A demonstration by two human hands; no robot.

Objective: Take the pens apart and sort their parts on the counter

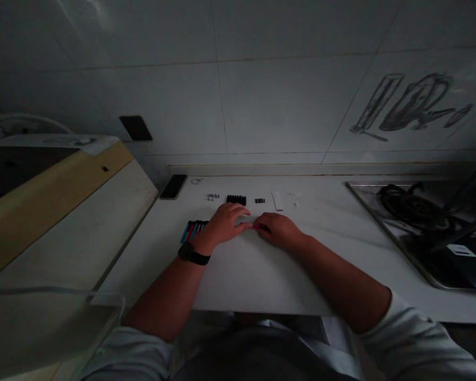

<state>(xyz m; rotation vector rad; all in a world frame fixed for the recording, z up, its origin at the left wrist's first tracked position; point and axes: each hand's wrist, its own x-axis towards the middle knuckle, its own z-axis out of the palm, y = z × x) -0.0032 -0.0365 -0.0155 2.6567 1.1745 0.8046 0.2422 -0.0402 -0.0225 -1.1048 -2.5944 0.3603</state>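
Note:
Over the white counter, my right hand (pixel 280 231) is closed on a small red piece (pixel 256 226), most of it covered by the fingers. My left hand (pixel 226 221), with a black watch (pixel 193 254) on its wrist, is just to the left. Its thumb and fingers are apart, the thumb tip close to the red piece; I cannot tell whether they touch. A row of blue, red and dark sticks (pixel 191 229) lies partly hidden behind the left wrist. Just beyond the left fingers is a black ridged block (pixel 236 200).
Small metal pieces (pixel 212 197), small dark pieces (pixel 259 200), a white strip (pixel 277 201) and tiny clear bits (pixel 296 204) lie along the back. A phone (pixel 173 187) rests at the back left. A gas stove (pixel 404 211) bounds the right, a pale panel (pixel 83 222) the left.

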